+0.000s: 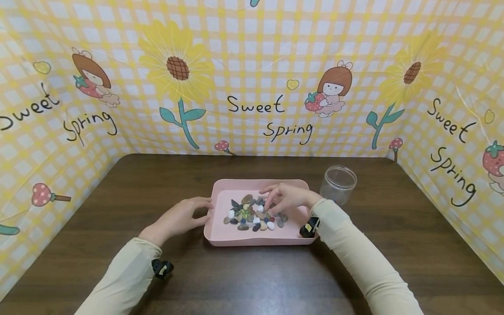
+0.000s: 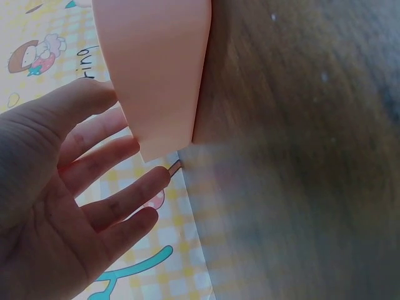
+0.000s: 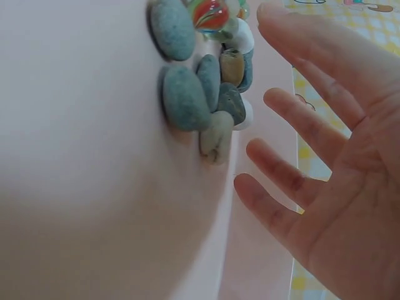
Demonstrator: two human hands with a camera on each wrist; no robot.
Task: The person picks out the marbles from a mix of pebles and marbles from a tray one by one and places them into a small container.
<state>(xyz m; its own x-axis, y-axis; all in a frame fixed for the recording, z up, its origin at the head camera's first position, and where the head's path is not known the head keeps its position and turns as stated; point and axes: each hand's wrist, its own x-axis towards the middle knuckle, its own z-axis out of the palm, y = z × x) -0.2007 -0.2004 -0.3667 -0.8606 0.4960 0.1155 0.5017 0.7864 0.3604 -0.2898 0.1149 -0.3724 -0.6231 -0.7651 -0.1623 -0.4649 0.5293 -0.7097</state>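
Note:
A shallow pink tray (image 1: 260, 241) holds a loose heap of pebbles (image 1: 243, 227) in grey, brown, black and white. Among them in the right wrist view is a glass marble (image 3: 210, 15) with red and green in it. At the tray's left end, my left hand (image 1: 179, 218) touches the rim with extended fingertips; thumb and fingers are spread apart in the left wrist view. Over the right part of the heap hovers my right hand (image 1: 290, 197), fingers apart and holding nothing visible. It hides some pebbles from the head view.
A clear round jar (image 1: 339, 186) without a lid stands on the dark wooden table (image 1: 252, 280), behind and right of the tray, close to my right wrist. A yellow checked cloth (image 1: 252, 57) with printed figures surrounds the table's back and sides.

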